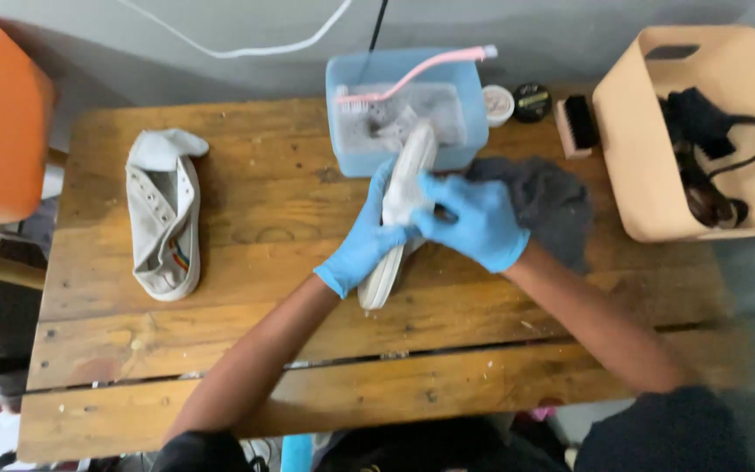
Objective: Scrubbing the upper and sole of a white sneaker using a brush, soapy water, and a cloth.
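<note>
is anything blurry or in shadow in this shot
Head view: even, soft light, no glare. The right hand is slightly motion-blurred on the white shoe; the left hand grips it. Bottom edge is dark and soft. The wooden table is sharp enough to show grain.

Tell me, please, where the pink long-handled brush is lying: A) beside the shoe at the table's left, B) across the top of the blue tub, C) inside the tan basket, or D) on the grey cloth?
B: the pink brush rests across the rim of the blue tub, bristles at its left edge.
</note>
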